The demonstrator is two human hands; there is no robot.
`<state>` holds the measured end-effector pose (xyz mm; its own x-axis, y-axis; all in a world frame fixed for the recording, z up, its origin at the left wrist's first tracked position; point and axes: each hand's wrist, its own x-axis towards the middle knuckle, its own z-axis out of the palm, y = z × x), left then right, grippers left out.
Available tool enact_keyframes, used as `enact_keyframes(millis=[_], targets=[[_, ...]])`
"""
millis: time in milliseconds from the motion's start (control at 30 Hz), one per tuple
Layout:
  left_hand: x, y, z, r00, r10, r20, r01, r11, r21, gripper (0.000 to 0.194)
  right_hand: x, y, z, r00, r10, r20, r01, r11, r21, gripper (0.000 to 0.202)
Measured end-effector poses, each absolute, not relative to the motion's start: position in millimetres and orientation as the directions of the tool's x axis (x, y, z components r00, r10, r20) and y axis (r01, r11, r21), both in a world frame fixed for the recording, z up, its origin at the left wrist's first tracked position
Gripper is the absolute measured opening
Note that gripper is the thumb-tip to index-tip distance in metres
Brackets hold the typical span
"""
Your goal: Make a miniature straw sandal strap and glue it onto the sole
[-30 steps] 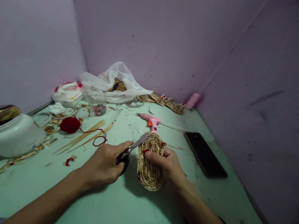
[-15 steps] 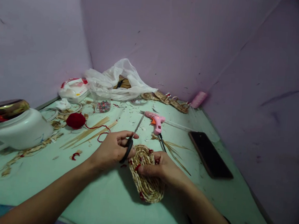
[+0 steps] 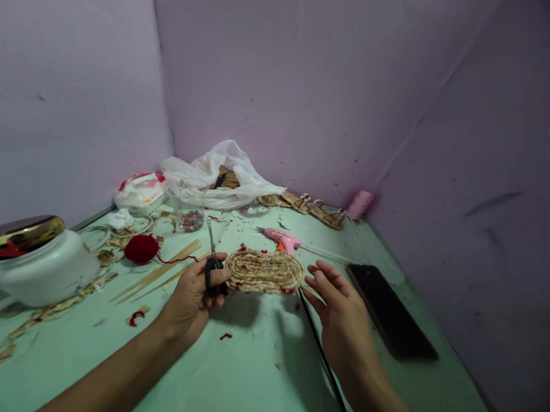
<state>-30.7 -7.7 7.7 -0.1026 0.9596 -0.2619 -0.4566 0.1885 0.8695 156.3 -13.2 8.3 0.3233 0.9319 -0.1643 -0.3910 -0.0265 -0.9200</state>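
Observation:
An oval coiled straw piece (image 3: 264, 271) with red yarn bits along its edge is held up above the table, lying crosswise. My left hand (image 3: 198, 289) pinches its left end and also keeps black-handled scissors (image 3: 213, 252), blades pointing up and away. At the right end of the straw piece is my right hand (image 3: 339, 300), fingers spread and slightly curled, close to the edge; whether the fingertips touch it I cannot tell. A pink glue gun (image 3: 279, 237) lies just behind the piece, partly hidden by it.
Left of my hands are a red yarn ball (image 3: 141, 249), straw strips (image 3: 165, 270) and a white teapot-like pot (image 3: 60, 271). A phone (image 3: 390, 310) lies at the right. Behind stand a cup of beads (image 3: 191, 218), a plastic bag (image 3: 230, 164), woven straw pieces (image 3: 310, 207) and a pink spool (image 3: 359, 204).
The straw piece has been raised and turned from lengthwise to crosswise. My right hand has loosened its grip and moved to the right. The scissors now point more upright, further left.

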Motion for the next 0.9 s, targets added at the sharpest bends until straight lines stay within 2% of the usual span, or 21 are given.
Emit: enact_keyframes(millis=[67, 133, 200, 267, 333, 433, 567, 667, 767, 900], targets=[[-29, -7, 8, -0.115, 0.956, -0.271, -0.501, 0.180, 0.847, 0.038, 151, -16, 4, 0.256, 0.927, -0.274, -0.437, -0.141, -0.888, 0.028], [-27, -8, 7, -0.108, 0.956, -0.272, -0.520, 0.179, 0.835, 0.036, 142, -20, 0, 0.095, 0.941, -0.325, -0.398, -0.264, -0.879, 0.026], [-23, -11, 7, -0.091, 0.960, -0.264, -0.516, 0.182, 0.837, 0.036, 134, -25, -3, -0.058, 0.955, -0.290, -0.352, -0.292, -0.889, 0.028], [-19, -15, 5, -0.060, 0.962, -0.265, -0.486, 0.204, 0.850, 0.036, 128, -29, -4, -0.120, 0.970, -0.213, -0.366, -0.243, -0.898, 0.033], [-14, -19, 4, -0.022, 0.957, -0.289, -0.438, 0.251, 0.863, 0.038, 125, -32, -3, -0.109, 0.976, -0.189, -0.396, -0.217, -0.892, 0.032], [-8, -24, -1, 0.033, 0.949, -0.312, -0.375, 0.301, 0.877, 0.041, 123, -34, 0, -0.088, 0.969, -0.229, -0.451, -0.244, -0.859, 0.027], [1, -29, -9, 0.099, 0.955, -0.279, -0.360, 0.296, 0.885, 0.045, 122, -34, -3, -0.114, 0.973, -0.198, -0.556, -0.228, -0.799, 0.025], [5, -32, -12, 0.186, 0.953, -0.240, -0.329, 0.290, 0.899, 0.041, 123, -33, -11, -0.080, 0.978, -0.192, -0.541, -0.205, -0.816, 0.024], [5, -32, -10, 0.277, 0.936, -0.220, -0.224, 0.285, 0.932, 0.038, 125, -31, -14, -0.059, 0.975, -0.214, -0.525, -0.212, -0.824, 0.018], [-6, -31, -1, 0.285, 0.939, -0.194, -0.011, 0.205, 0.979, 0.039, 129, -27, -7, 0.000, 0.970, -0.242, -0.639, -0.187, -0.746, 0.010]])
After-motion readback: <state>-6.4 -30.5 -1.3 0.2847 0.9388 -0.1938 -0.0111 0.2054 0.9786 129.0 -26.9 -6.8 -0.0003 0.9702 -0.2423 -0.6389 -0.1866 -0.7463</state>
